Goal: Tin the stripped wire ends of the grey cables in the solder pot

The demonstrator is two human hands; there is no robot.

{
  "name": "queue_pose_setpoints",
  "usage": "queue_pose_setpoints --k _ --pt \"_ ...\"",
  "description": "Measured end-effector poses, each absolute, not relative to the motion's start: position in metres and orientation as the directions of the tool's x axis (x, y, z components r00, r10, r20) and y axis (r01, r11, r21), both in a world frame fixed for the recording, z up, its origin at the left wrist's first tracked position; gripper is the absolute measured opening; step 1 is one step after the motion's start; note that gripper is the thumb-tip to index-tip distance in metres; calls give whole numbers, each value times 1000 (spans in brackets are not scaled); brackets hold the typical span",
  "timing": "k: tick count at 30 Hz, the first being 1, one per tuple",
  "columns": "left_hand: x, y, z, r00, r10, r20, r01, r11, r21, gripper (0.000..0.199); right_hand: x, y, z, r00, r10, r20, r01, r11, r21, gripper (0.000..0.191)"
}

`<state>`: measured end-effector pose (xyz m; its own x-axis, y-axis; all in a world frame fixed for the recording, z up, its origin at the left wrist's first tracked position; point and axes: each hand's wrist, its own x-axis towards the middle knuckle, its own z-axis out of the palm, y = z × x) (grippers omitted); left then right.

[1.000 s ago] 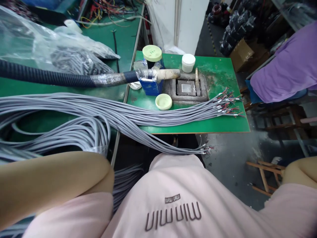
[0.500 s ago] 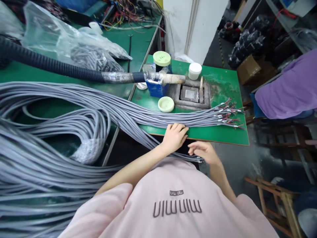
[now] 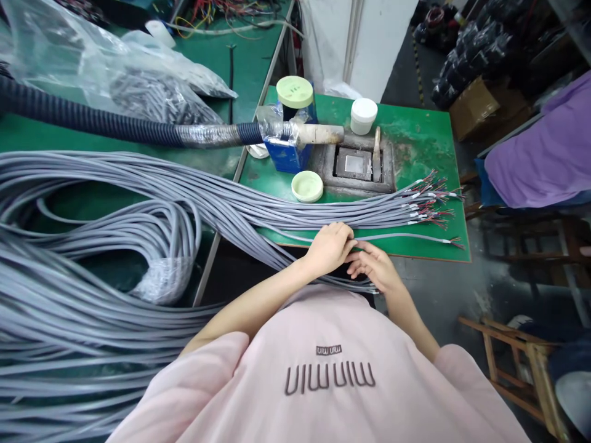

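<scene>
Many grey cables run across the green table to stripped ends with thin coloured wires at the right. One grey cable lies apart from the bundle, nearer the table's front edge. My left hand is closed round this cable at the edge. Close beside it, my right hand has its thumb and forefinger at the same cable, its other fingers loosely curled. Below the hands, more grey cable ends hang by the pink shirt.
Behind the cables are a solder pot, a wooden-handled tool, a white jar, a green lid and a hose on a blue box. A person in purple is at the right.
One cable has come away from the bundle toward me. My right hand has moved up and left to meet my left hand. The view has shifted slightly.
</scene>
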<state>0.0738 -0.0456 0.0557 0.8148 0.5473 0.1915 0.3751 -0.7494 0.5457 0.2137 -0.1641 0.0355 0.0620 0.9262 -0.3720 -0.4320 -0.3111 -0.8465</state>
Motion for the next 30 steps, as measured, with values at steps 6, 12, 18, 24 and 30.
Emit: queue_pose_setpoints --k 6,12,18,24,30 --pt "55 -44 64 819 512 259 105 -578 809 18 245 -165 97 647 762 33 -72 103 -992 35" --pt "38 -43 72 734 663 144 -147 -51 988 34 216 -164 106 51 991 -124 425 -134 -895 29" --pt "32 -37 78 644 764 -38 -194 212 958 27 189 -160 85 -141 956 -256 446 -170 -879 31" --pt "38 -51 78 796 603 -59 -214 371 904 28 191 -160 98 -74 994 -83 404 -46 -914 33" --pt "40 -52 75 591 796 -131 -269 348 898 29 183 -159 97 89 993 -78 431 -109 -896 33"
